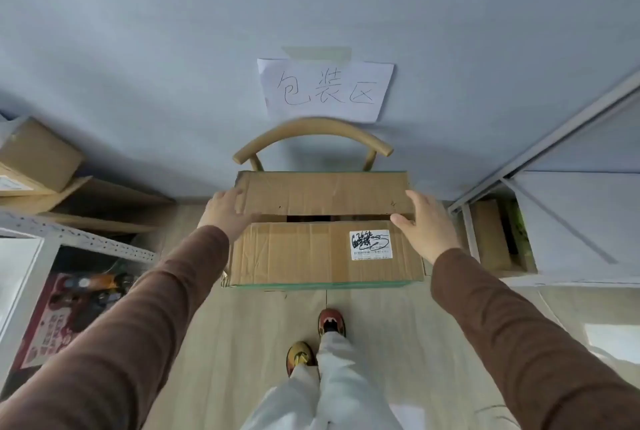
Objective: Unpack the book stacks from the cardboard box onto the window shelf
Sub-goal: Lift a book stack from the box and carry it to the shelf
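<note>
The cardboard box (325, 239) sits on the chair (311, 138) with its flaps nearly closed, and my left hand (227, 213) and right hand (424, 221) are open at either end holding nothing, so I'd fold both flaps fully back before reaching in.

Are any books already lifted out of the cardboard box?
No: the cardboard box has both top flaps folded down, and the left hand and right hand are empty at its sides.

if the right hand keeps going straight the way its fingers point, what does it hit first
Most likely the far top flap of the cardboard box: the right hand points inward at its right edge, though depth is unclear.
</note>
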Demonstrator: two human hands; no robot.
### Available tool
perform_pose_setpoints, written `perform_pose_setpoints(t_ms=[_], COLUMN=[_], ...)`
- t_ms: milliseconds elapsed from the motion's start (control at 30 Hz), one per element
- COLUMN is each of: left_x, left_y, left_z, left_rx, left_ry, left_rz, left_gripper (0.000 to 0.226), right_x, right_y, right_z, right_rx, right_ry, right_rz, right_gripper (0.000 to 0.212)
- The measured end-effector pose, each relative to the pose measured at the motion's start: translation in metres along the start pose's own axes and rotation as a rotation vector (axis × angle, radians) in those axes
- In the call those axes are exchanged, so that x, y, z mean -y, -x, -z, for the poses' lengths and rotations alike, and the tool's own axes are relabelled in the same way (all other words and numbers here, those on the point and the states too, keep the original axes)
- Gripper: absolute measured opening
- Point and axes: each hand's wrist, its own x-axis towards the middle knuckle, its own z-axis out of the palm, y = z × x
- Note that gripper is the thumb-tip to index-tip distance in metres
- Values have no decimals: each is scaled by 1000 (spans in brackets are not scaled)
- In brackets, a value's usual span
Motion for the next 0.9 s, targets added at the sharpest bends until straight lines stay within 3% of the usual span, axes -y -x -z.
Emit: perform_pose_setpoints(t_ms=[133, 300, 367, 467, 567, 633, 767, 833, 900], left_x=[15, 8, 6, 11, 6, -4, -28, -41, -45], left_y=[-31, -52, -61, -74, -87, -97, -121, -129, -134], left_z=[-19, -35, -36, -28, -9, 4, 12, 7, -2], left_rx=[40, 95, 70, -31, -250, -300, -104, -1, 49], left_ry=[62, 276, 370, 534, 709, 920, 972, 883, 782], left_rz=[208, 417, 474, 518, 484, 403, 185, 72, 12], left_gripper=[76, 82, 79, 80, 71, 73, 85, 86, 86], right_x=[-22, -46, -50, -53, -56, -60, -68, -71, -67], right_y=[-27, -49, -53, -57, -54, -49, -38, -35, -33], right_z=[-19, -48, -55, -52, -30, -11, 2, -11, -29], right_rx=[161, 322, 313, 151, 106, 306, 850, 950, 915], right_ry=[2, -260, -301, -354, -393, -490, -435, -403, -386], right_rz=[-191, -334, -364, -400, -437, -484, -537, -523, -473], right_gripper=[85, 93, 91, 75, 64, 71, 71, 70, 70])
